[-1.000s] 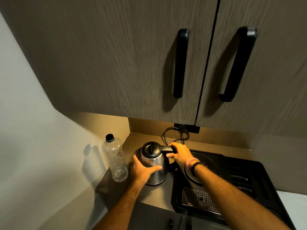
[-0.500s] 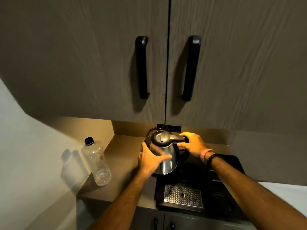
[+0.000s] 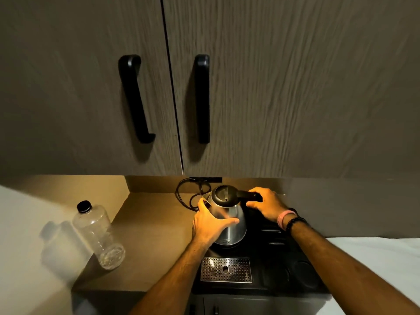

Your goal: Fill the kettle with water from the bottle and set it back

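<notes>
A steel kettle (image 3: 234, 221) with a black lid stands upright at the back left of a black tray (image 3: 302, 253). My right hand (image 3: 264, 204) grips its black handle. My left hand (image 3: 210, 222) is pressed flat against the kettle's left side, thumb across the front. A clear plastic bottle (image 3: 97, 235) with a black cap stands alone on the brown counter (image 3: 150, 237) to the left, looking almost empty, well apart from both hands.
Wooden wall cabinets with two black handles (image 3: 136, 98) hang low over the counter. A black power cord (image 3: 186, 196) loops behind the kettle to a wall socket. A perforated metal drip grate (image 3: 226, 269) lies in the tray's front. A white wall closes the left side.
Both hands have carried the kettle from the bare counter beside the bottle rightward onto the black tray. The bottle has stayed put.
</notes>
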Available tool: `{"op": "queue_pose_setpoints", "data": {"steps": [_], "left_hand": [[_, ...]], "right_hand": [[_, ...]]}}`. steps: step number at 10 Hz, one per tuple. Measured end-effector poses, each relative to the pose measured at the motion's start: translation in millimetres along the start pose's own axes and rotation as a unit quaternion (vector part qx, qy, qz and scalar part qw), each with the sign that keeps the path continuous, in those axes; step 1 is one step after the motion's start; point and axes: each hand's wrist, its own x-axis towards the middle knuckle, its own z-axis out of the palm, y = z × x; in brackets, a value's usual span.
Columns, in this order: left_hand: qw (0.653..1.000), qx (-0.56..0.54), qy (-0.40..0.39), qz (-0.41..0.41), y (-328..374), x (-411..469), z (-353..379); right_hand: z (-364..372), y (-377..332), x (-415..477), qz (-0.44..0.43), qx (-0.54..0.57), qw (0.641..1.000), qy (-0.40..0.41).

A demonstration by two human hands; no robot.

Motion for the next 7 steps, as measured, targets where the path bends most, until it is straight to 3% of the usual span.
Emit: {"op": "queue_pose_setpoints", "data": {"steps": [2, 3, 5, 7], "left_hand": [[1.0, 0.001, -0.008, 0.001, 1, -3, -1], [1.0, 0.002, -0.007, 0.014, 2, -13, -2], [0.997, 0.038, 0.033, 0.053, -4, -29, -15], [0.979, 0.175, 0.029, 0.102, -2, -35, -32]], "right_hand": [[9, 5, -12, -0.005, 0.009, 0.998, 0.067], [19, 10, -32, -0.035, -0.055, 0.988, 0.14], [32, 13, -45, -0.036, -0.129, 0.983, 0.126], [38, -1, -47, -0.018, -0.246, 0.96, 0.129]]}}
